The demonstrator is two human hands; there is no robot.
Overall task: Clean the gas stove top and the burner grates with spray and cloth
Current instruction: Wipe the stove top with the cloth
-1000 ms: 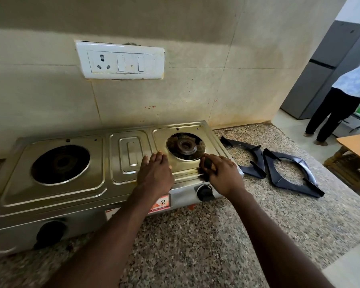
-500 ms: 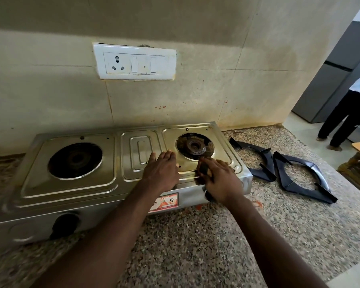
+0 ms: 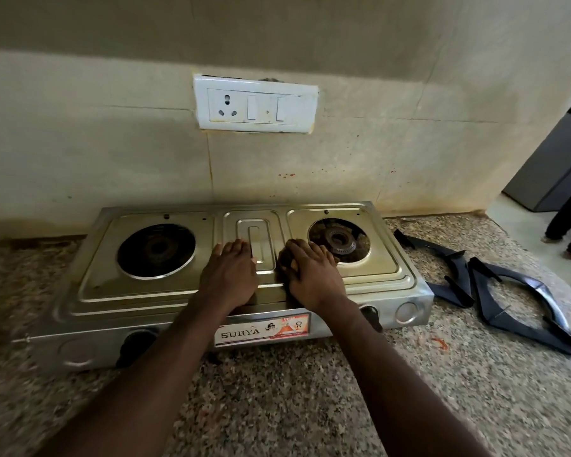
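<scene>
Granite counter (image 3: 277,407) bears stove (image 3: 145,291); left hand (image 3: 229,275) flat, empty; right hand (image 3: 310,275) curled, contents hidden.

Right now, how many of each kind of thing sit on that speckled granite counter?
Two-burner steel gas stove: 1
Black metal burner grates, off the stove at its right: 2
Bare hands resting on the stove top, left and right: 2
Total: 5
</scene>
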